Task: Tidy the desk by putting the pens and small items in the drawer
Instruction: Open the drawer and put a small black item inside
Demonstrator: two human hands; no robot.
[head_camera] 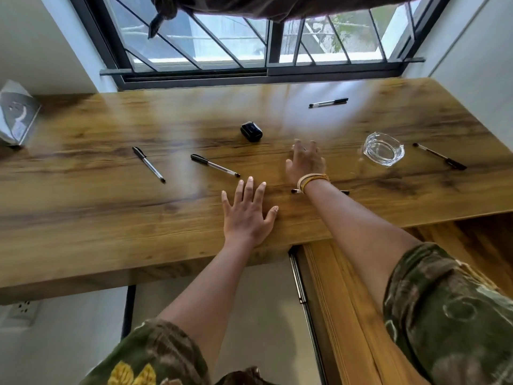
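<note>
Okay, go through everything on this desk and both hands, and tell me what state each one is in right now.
left hand: open, flat on the desk
right hand: open, fingers spread, holding nothing
five pens: capped, lying loose on the desk; the nearest partly hidden under the right wrist
black case: closed
glass ashtray: upright, looks empty
drawer: pulled open under the desk, inside not visible
book: closed, far left

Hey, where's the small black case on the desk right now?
The small black rounded case sits mid-desk in the head view, just beyond and left of the right hand, with the clear glass ashtray off to its right.
</note>
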